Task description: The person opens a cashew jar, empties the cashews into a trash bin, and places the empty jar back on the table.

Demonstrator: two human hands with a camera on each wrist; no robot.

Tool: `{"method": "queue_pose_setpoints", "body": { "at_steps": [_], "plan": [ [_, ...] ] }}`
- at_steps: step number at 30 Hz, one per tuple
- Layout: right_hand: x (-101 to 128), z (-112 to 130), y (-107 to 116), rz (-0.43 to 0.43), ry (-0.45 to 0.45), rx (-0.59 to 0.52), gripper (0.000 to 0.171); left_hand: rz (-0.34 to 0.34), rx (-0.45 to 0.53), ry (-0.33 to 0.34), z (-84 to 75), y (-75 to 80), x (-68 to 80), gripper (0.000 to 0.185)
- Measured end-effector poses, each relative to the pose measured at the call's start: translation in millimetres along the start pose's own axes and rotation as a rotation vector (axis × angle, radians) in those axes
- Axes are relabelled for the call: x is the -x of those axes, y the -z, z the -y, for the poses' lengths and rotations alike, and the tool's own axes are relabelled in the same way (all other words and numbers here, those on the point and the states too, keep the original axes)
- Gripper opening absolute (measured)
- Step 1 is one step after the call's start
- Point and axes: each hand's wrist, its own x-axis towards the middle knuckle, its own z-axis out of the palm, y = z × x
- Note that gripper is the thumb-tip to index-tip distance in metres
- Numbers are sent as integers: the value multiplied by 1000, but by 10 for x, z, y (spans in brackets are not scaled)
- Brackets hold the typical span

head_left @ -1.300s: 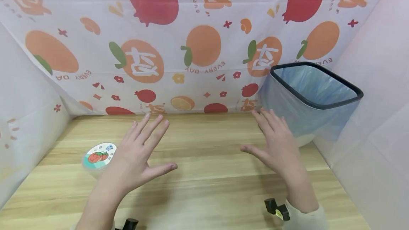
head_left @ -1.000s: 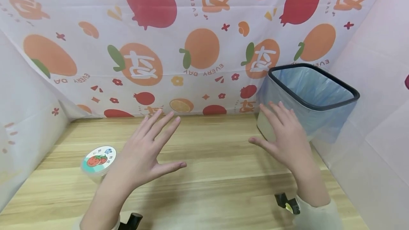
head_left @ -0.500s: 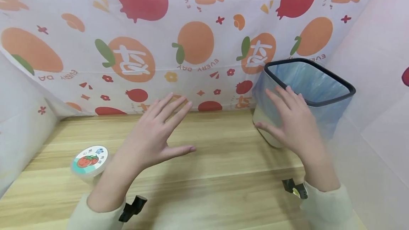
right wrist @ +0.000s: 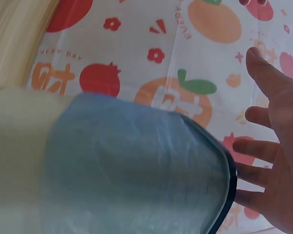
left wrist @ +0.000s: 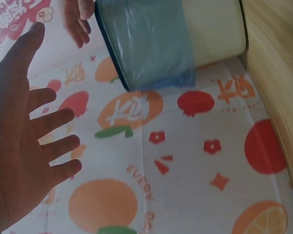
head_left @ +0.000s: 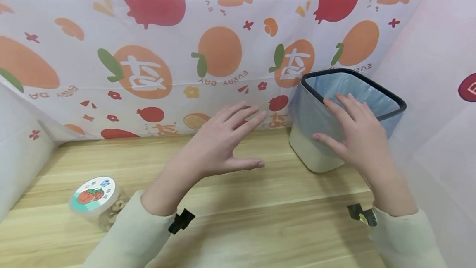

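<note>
A small waste bin (head_left: 320,152) with a cream body, a black rim and a blue liner bag is seen standing on the wooden table (head_left: 260,218), at the far right, close to the fruit-printed cloth (head_left: 167,32) hung behind it. The right hand (head_left: 358,139) is held out flat in front of the bin's near side, with straight fingers spread across the bag-covered wall and reaching up to the rim; nothing is grasped. Whether the palm actually touches the bag cannot be told from the head view. In the right wrist view the bin (right wrist: 117,165) fills most of the picture, and the right hand (right wrist: 276,161) is shown beside its rim with fingers extended and apart.

The left hand (head_left: 223,144) is held above the middle of the table, released, with 4 fingers fanned toward the cloth and the thumb pointing right toward the bin; it is apart from the bin and nothing is held in it. In the left wrist view the left hand (left wrist: 24,146) appears spread against the cloth, with the bin (left wrist: 171,44) farther off.

A clear round jar (head_left: 96,206) with a strawberry-printed lid is found at the near left of the table, well apart from both hands. Pale sleeves (head_left: 126,239) are worn on both arms.
</note>
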Motion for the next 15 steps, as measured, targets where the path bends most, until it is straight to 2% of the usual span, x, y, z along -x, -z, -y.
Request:
{"method": "queue_pose_setpoints", "body": {
  "at_steps": [9, 15],
  "plan": [
    [64, -174, 89, 75, -54, 12, 82, -3, 33, -46, -90, -220, -281, 87],
    [68, -334, 120, 114, -70, -28, 79, 36, 55, -33, -147, -338, -426, 85]
  ]
}}
